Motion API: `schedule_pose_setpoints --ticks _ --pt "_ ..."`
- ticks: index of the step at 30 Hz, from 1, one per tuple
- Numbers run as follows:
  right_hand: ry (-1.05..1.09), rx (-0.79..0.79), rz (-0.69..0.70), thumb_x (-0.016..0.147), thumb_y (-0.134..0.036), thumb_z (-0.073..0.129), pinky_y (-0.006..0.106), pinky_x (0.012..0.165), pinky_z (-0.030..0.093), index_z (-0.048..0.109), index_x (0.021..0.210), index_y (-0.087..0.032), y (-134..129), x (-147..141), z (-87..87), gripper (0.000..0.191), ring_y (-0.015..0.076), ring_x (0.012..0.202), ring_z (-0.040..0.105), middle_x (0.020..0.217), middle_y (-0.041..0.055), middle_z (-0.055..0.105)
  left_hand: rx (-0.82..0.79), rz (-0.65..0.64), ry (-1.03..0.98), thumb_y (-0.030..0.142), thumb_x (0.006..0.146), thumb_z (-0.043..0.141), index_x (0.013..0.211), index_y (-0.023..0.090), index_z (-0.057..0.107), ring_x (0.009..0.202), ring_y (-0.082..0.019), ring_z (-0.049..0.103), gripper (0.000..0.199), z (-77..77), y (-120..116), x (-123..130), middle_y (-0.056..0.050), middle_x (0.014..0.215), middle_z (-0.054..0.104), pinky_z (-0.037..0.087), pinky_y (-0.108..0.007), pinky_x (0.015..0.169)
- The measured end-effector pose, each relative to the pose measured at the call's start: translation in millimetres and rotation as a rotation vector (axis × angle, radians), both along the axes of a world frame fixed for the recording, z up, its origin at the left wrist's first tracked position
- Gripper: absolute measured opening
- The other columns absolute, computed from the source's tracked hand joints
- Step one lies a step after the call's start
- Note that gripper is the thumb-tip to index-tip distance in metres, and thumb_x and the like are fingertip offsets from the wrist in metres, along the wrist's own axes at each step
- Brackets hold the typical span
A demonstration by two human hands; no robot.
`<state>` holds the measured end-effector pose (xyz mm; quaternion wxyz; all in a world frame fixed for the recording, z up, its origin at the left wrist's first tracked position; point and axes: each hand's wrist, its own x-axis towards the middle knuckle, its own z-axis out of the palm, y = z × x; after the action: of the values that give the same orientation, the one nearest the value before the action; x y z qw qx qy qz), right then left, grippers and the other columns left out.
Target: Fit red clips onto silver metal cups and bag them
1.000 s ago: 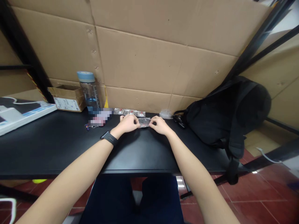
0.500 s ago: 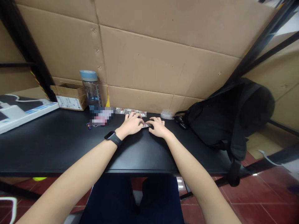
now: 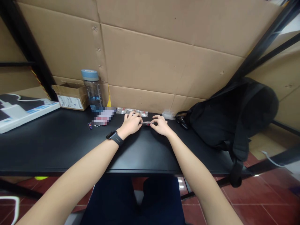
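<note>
A small clear plastic packet [image 3: 146, 123] with a bit of red inside is stretched between my hands, low over the black table. Its left end is pinched by my left hand [image 3: 131, 123], which wears a black watch [image 3: 114, 137] on the wrist. At the other end, thumb and fingers of my right hand [image 3: 161, 125] grip the packet. Just behind my left hand lies a row of similar clear packets [image 3: 121, 110] with red marks, partly covered by my fingers. What the held packet contains is too small to make out.
A black backpack [image 3: 222, 112] stands on the right, with a crumpled clear plastic piece [image 3: 168, 115] beside it. At the back left are a water bottle [image 3: 93, 90], an open cardboard box [image 3: 71, 97] and a white power strip [image 3: 30, 115]. A cardboard wall [image 3: 150, 72] closes the rear.
My hands have drawn slightly apart, and the packet between them now looks thinner and straighter, with red showing near its right end.
</note>
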<state>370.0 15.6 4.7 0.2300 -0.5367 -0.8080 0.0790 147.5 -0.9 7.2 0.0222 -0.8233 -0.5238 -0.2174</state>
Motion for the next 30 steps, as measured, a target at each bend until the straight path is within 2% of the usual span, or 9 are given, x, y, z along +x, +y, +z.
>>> schedule_pose_setpoints --ticks 6,10,13,18,21,23,26,30 --pt "0.046 -0.052 -0.07 0.095 -0.049 0.061 0.054 0.101 0.036 0.076 0.094 -0.025 4 0 -3.4 0.028 0.0306 0.129 0.046 0.136 0.0078 0.06 -0.057 0.059 -0.072 0.04 0.097 0.051 0.091 0.028 0.075 0.131 -0.035 0.043 0.027 -5.4 6 2 -0.006 0.132 0.066 0.034 -0.057 0.103" --pt "-0.016 -0.054 -0.058 0.091 -0.04 0.069 0.051 0.096 0.038 0.074 0.097 -0.026 5 2 -6.1 0.017 0.0309 0.127 0.046 0.137 0.0082 0.058 -0.058 0.071 -0.096 0.04 0.096 0.052 0.092 0.026 0.075 0.127 -0.034 0.046 0.027 -8.5 10 2 -0.007 0.127 0.068 0.035 -0.056 0.101" --pt "-0.04 -0.045 -0.056 0.092 -0.033 0.068 0.048 0.093 0.039 0.075 0.096 -0.026 6 3 -7.9 0.011 0.0307 0.126 0.045 0.137 0.008 0.058 -0.078 0.091 -0.115 0.04 0.095 0.053 0.092 0.027 0.075 0.125 -0.035 0.047 0.026 -10.4 12 2 -0.007 0.126 0.069 0.036 -0.056 0.099" --pt "0.0 0.011 -0.07 0.091 -0.032 0.07 0.046 0.092 0.037 0.079 0.09 -0.027 8 1 -10.7 0.01 0.0291 0.121 0.047 0.13 0.0069 0.062 -0.08 0.116 -0.134 0.038 0.092 0.058 0.087 0.027 0.076 0.123 -0.035 0.048 0.021 -13.8 15 5 -0.007 0.126 0.068 0.038 -0.055 0.098" --pt "0.042 0.038 -0.139 0.091 -0.031 0.07 0.046 0.092 0.035 0.08 0.088 -0.028 7 -4 -10.9 0.011 0.0287 0.118 0.049 0.126 0.0069 0.065 -0.106 0.165 -0.187 0.04 0.091 0.059 0.089 0.027 0.076 0.123 -0.037 0.048 0.022 -15.2 16 8 -0.007 0.128 0.067 0.039 -0.056 0.097" --pt "0.087 0.04 -0.192 0.092 -0.032 0.069 0.047 0.092 0.035 0.081 0.089 -0.029 5 -7 -9.5 0.013 0.0292 0.118 0.049 0.126 0.007 0.065 -0.137 0.195 -0.23 0.041 0.091 0.06 0.092 0.027 0.077 0.123 -0.037 0.048 0.022 -15.4 16 11 -0.007 0.129 0.066 0.041 -0.055 0.096" --pt "0.135 0.05 -0.2 0.092 -0.033 0.068 0.048 0.094 0.036 0.081 0.089 -0.03 3 -8 -5.6 0.013 0.0297 0.122 0.048 0.129 0.0064 0.065 -0.137 0.188 -0.252 0.041 0.092 0.059 0.093 0.027 0.076 0.125 -0.037 0.047 0.023 -14.6 16 13 -0.007 0.129 0.065 0.041 -0.054 0.096" --pt "0.138 0.051 -0.233 0.09 -0.034 0.07 0.051 0.096 0.036 0.08 0.083 -0.028 7 -4 -3.0 0.013 0.0306 0.123 0.049 0.129 0.0061 0.065 -0.126 0.185 -0.21 0.043 0.091 0.058 0.086 0.027 0.076 0.125 -0.038 0.046 0.025 -12.6 14 11 -0.007 0.127 0.066 0.04 -0.056 0.096"
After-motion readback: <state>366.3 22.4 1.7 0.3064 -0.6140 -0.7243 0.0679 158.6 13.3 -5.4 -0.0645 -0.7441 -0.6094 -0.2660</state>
